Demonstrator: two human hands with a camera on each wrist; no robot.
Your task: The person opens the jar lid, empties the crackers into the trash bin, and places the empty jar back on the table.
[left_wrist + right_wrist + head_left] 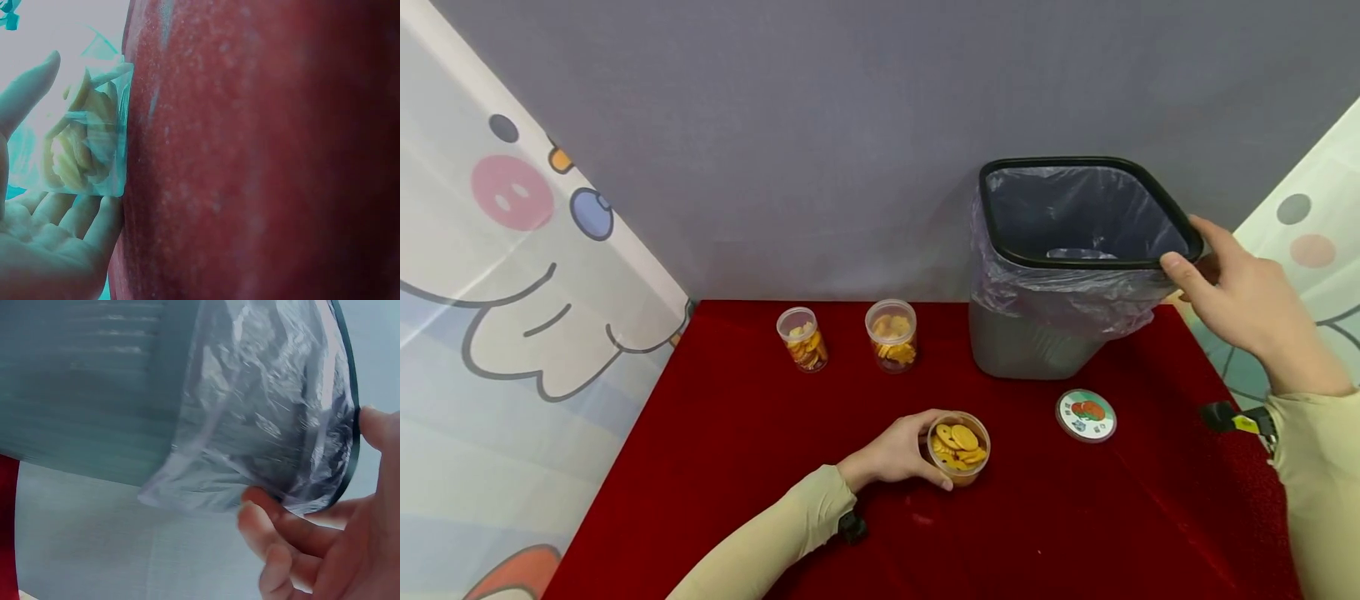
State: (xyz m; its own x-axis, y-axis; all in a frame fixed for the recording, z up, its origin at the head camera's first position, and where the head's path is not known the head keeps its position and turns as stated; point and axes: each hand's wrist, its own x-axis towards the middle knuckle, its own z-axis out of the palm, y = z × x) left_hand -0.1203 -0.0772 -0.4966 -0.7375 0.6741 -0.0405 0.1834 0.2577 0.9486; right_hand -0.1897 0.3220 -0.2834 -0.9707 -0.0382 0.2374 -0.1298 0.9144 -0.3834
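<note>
My left hand (pixel 901 448) curls around a small clear plastic jar (pixel 958 479) of flat, round yellow pieces that look like crackers. The jar's top is uncovered, and its contents also show through the wall in the left wrist view, between the thumb (pixel 28 94) and the other fingers. At the right, my right hand (pixel 1251 296) grips the black rim (pixel 1090 263) of a grey trash bin (pixel 1030 342) at its near right corner. The thumb is on the rim and the fingers are below it, beside the clear plastic liner (pixel 250 419) folded over the outside.
Two more clear jars of yellow pieces, a narrower jar (pixel 802 340) and a wider jar (pixel 892 336), stand near the back edge. A round lid (pixel 1086 416) with a printed label lies in front of the bin. Red cloth (pixel 722 450) covers the table, with a grey wall (pixel 775 150) behind.
</note>
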